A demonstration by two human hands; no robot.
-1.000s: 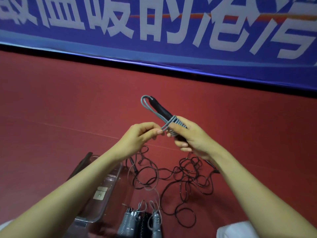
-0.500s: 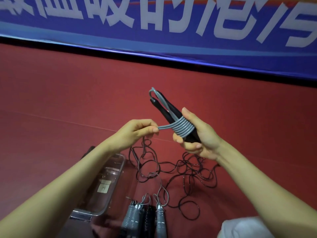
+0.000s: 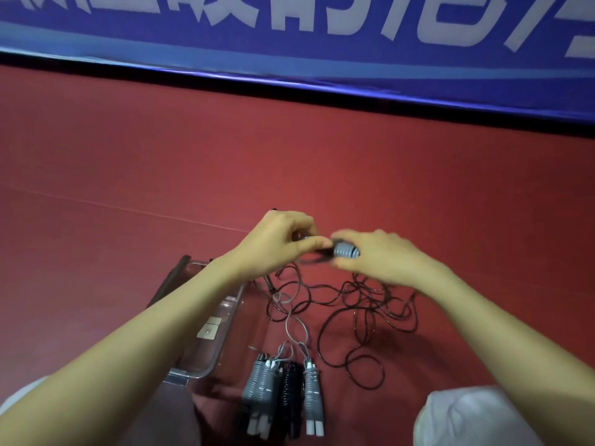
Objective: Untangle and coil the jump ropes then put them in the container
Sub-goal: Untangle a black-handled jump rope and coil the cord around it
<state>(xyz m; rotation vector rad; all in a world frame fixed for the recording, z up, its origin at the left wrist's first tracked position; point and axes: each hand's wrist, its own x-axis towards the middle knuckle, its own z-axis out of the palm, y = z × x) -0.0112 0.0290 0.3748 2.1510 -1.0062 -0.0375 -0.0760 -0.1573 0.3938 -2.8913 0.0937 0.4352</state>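
Jump rope (image 3: 346, 251) in grey, wound in tight turns round its dark handles, gripped at the coil by the right hand (image 3: 383, 257), fingers curled over it. Pinched at the other end by the left hand (image 3: 281, 243), thumb and forefinger closed on what seems the cord's tail; too blurred to tell whether tucked in yet. Probably the closing tuck of this bundle, going by the finished turns.

Just below both hands: black rope (image 3: 360, 304), loose and tangled on the red floor, not yet coiled. Further down, between the forearms: wrapped bundles (image 3: 283, 391), grey and black, side by side, seemingly inside the clear container (image 3: 257, 346); walls hard to make out. Under the left forearm: clear lid (image 3: 206, 329), or so it seems.

Left to do, by this reading: set this bundle in, then untangle, coil and stow the black rope.
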